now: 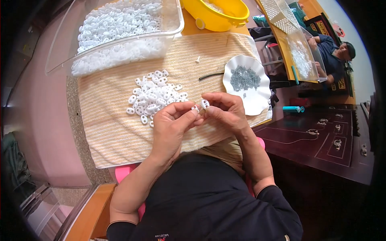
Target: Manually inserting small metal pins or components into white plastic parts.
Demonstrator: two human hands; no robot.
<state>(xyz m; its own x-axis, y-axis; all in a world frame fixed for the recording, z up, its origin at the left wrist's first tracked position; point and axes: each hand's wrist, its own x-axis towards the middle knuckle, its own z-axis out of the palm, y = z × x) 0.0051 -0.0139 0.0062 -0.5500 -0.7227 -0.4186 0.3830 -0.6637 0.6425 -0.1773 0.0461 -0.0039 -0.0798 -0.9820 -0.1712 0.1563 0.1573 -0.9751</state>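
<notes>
Both hands meet over the striped towel (120,132), the left hand (171,122) pinching one small white plastic piece (196,107) and the right hand (225,110) another white piece (205,104), seemingly mid-assembly, so the next move likely needs careful alignment beside the loose pile (155,96).

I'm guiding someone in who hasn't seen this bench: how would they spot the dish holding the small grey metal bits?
Start at the striped beige towel spread over the work surface, and go to its right edge, beside the person's right hand. There sits a white dish with a wavy, scalloped rim and a heap of small grey metal parts in its middle. Unlike the clear tub and yellow basin, it is shallow and white.
</notes>
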